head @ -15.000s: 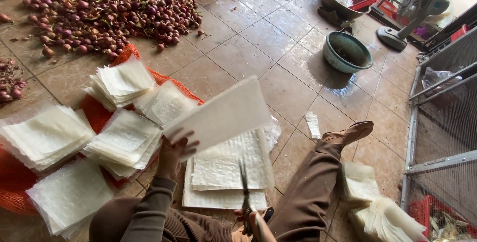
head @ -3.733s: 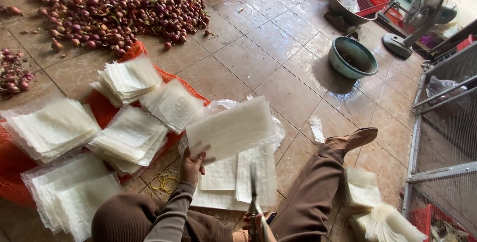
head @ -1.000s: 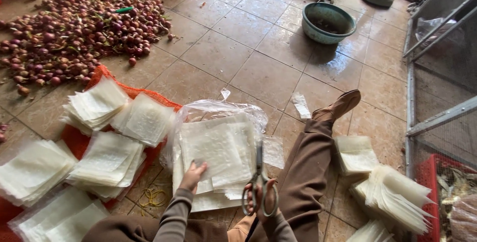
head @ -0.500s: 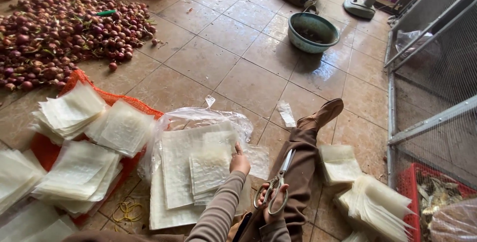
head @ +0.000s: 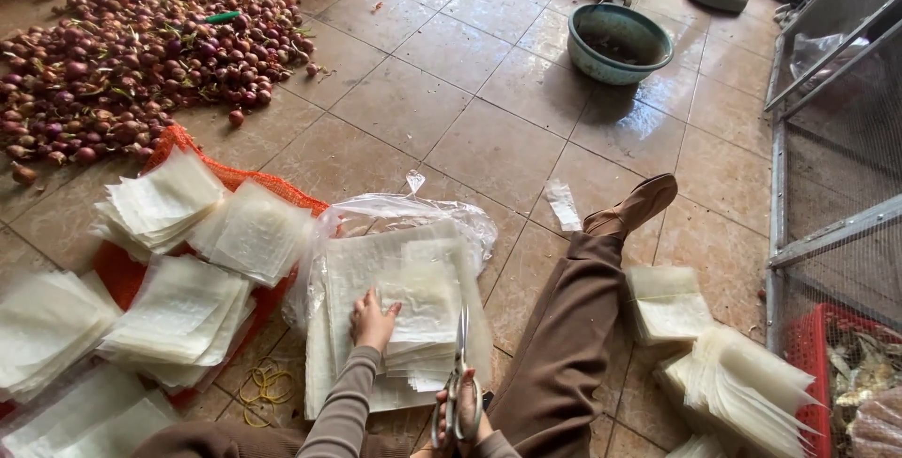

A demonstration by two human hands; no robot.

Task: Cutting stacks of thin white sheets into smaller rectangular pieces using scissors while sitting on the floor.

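Note:
My left hand lies flat, fingers spread, on a stack of thin translucent white sheets on the tiled floor in front of me. That stack rests on larger sheets over a clear plastic bag. My right hand grips a pair of scissors by the handles, blades pointing up and away, closed over the stack's right side. My outstretched leg in brown trousers runs along the right of the sheets.
Several piles of cut square sheets lie on an orange mesh sack at left. More cut piles sit right of my leg. A heap of shallots covers the far left floor. A green basin, red baskets and a wire fence stand beyond.
Earlier my left hand held a sheet up in the air; it has laid it down on the stack and now presses flat on it. The scissors stay in my right hand.

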